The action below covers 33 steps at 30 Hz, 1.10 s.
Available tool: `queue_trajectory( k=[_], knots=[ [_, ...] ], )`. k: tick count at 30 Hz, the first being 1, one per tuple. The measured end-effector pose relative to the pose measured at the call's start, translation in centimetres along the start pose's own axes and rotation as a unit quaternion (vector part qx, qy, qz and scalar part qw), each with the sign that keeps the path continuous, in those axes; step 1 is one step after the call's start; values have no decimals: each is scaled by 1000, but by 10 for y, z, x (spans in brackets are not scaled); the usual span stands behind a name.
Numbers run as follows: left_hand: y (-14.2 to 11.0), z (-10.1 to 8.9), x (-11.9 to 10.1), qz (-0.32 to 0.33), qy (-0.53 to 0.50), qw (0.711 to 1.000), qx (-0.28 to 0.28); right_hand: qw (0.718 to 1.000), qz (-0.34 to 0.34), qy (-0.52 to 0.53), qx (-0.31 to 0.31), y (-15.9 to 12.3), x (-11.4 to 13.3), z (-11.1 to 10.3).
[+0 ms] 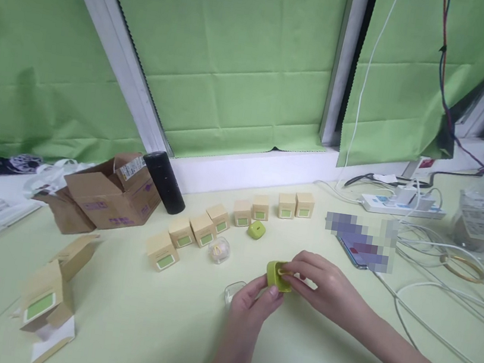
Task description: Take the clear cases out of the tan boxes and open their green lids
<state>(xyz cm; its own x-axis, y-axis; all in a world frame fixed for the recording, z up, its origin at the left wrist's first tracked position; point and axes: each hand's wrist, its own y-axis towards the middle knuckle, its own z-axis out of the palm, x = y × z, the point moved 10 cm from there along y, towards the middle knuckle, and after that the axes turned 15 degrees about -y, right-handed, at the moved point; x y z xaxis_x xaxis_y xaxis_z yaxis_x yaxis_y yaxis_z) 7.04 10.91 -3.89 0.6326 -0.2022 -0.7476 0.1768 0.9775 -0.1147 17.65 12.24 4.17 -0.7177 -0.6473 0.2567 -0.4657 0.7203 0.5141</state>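
Note:
My left hand (pixel 254 303) grips a small yellow-green square cup-like case (pixel 272 275) by its side, its hollow facing right. The fingertips of my right hand (pixel 318 281) reach into that hollow and pinch something there; it looks like a thin pale loop, partly hidden by the fingers. Just behind my left hand lies a clear plastic cover (pixel 233 291), partly covered by the hand. Farther back are a clear round container (pixel 219 250) with pale contents and a yellow-green rounded lid-like piece (pixel 256 230).
Several small tan boxes (pixel 203 230) with green windows stand in a row. An opened tan box (pixel 48 298) is at the left, near a cardboard carton (pixel 108 199) and a black cylinder (pixel 164 182). A phone (pixel 356 246), white cables (pixel 416 290) and a power strip (pixel 400 207) occupy the right.

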Motion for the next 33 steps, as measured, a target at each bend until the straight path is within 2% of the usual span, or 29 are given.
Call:
queue_trajectory(
  k=[4,7,12,18,24,28,31,33],
  knots=[
    [-1,-1,7,-12,9,1000,1,988,-81,-133,-5,-3,11,5],
    [-1,-2,8,-14,30,999,3,977,-118,-177,-6,-3,18,4],
    [0,-1,8,-13,36,999,14,976,-132,-169,-43,-3,24,-9],
    [-1,-1,9,-12,50,999,19,966,-158,-191,-78,-4,26,-12],
    [0,-2,13,-23,56,998,24,967,-163,-184,-61,-4,28,-10],
    [1,1,13,-29,58,997,36,981,-125,-146,-16,-3,21,-8],
    [-1,4,17,-69,10,997,43,991,-93,-43,83,-2,12,1],
    [-3,5,20,-101,-17,994,41,987,-71,40,137,-3,8,4]
  ],
)
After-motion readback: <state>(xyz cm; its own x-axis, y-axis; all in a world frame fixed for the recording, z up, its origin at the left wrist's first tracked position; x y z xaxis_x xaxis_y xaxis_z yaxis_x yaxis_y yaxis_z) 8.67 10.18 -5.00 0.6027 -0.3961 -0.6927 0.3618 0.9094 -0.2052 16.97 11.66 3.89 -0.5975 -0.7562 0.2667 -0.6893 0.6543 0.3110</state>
